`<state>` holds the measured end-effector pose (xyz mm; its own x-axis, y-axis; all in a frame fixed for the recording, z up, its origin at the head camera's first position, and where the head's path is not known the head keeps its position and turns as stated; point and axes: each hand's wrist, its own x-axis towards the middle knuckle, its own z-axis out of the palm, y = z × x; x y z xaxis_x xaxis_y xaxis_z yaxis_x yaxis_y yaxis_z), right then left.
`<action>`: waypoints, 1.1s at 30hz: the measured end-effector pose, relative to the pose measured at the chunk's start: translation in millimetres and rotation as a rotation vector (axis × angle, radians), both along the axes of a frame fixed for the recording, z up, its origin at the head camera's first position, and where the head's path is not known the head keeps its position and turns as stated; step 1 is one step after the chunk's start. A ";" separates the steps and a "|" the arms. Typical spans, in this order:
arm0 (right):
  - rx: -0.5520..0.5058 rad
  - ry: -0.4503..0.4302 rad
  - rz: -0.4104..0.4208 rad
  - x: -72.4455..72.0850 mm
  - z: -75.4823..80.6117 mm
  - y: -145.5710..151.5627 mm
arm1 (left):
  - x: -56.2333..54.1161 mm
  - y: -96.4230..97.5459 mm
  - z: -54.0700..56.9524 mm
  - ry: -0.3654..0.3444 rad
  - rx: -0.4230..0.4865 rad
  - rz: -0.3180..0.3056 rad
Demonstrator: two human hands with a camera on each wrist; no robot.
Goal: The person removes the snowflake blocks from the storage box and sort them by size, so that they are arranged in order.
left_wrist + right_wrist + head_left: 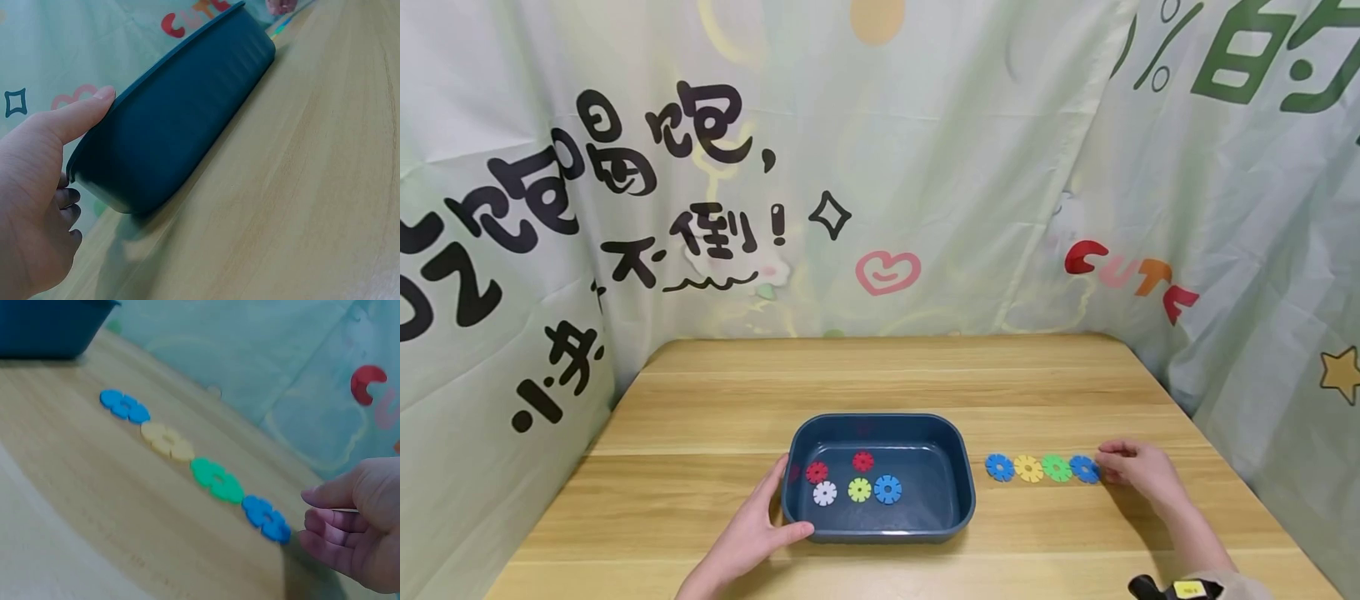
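Observation:
A dark blue plastic bin [928, 467] stands on the table, with several notched flower-shaped discs lying inside, among them a white disc [824, 493] and a blue disc [887, 489]. My left hand [752, 529] grips the bin at its left end; in the left wrist view its thumb [87, 115] lies over the rim. To the right of the bin, a row runs blue [999, 467], yellow [1028, 468], green [1057, 467], blue [1084, 469]. At the row's right end is my right hand [1146, 475], fingers loosely bent, nothing visible between thumb and fingertips in the right wrist view.
The wooden table [715, 400] has rounded back corners. Printed curtains [940, 192] hang behind it and along both sides. A dark device with a yellow label [1189, 590] is on my right wrist.

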<state>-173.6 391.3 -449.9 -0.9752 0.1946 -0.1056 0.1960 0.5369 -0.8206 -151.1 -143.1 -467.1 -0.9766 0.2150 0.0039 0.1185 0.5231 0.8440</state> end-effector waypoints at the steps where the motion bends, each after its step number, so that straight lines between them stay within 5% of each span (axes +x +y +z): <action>1: 0.002 0.005 0.009 -0.3 3.0 -1.6 | 0.1 0.1 0.2 -0.001 -0.001 0.001; 7: 0.027 0.034 0.072 -5.2 23.1 -17.5 | -0.7 0.4 1.0 0.001 -0.005 0.001; 20: -0.112 0.100 0.224 -27.6 56.2 -75.6 | -1.1 -0.4 0.5 0.006 -0.014 0.001; 33: -0.244 0.129 0.422 -41.6 66.3 -148.9 | -0.3 0.1 1.2 0.015 -0.015 0.005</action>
